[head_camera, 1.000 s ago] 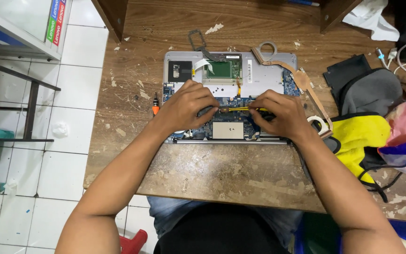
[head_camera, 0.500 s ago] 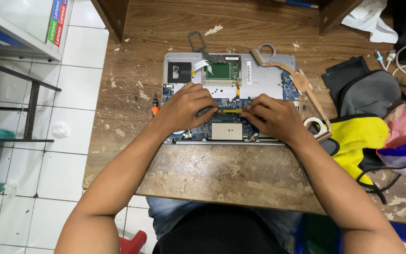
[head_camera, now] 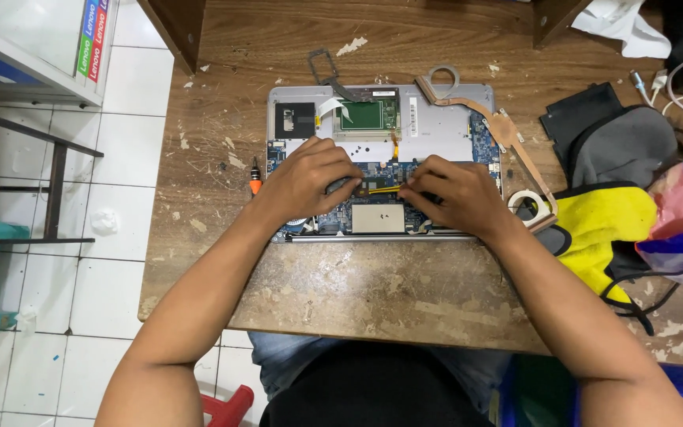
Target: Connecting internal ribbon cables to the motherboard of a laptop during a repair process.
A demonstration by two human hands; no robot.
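Head view: the opened laptop (head_camera: 381,158) lies near the far edge of the wooden surface (head_camera: 373,292). The left hand (head_camera: 306,180) and right hand (head_camera: 452,194) press curled fingers on its blue board, pinching a thin yellow wire (head_camera: 383,189). A hard tug might snap it.

A worn wooden worktop (head_camera: 341,300), its surface scuffed and flecked with pale paint chips, carries an opened laptop chassis (head_camera: 444,130) with its circuit board exposed. Just left of it lies an orange-handled screwdriver (head_camera: 254,180); to the right sit a roll of tape (head_camera: 525,202), a yellow cloth (head_camera: 602,229) and a grey pouch (head_camera: 622,146).
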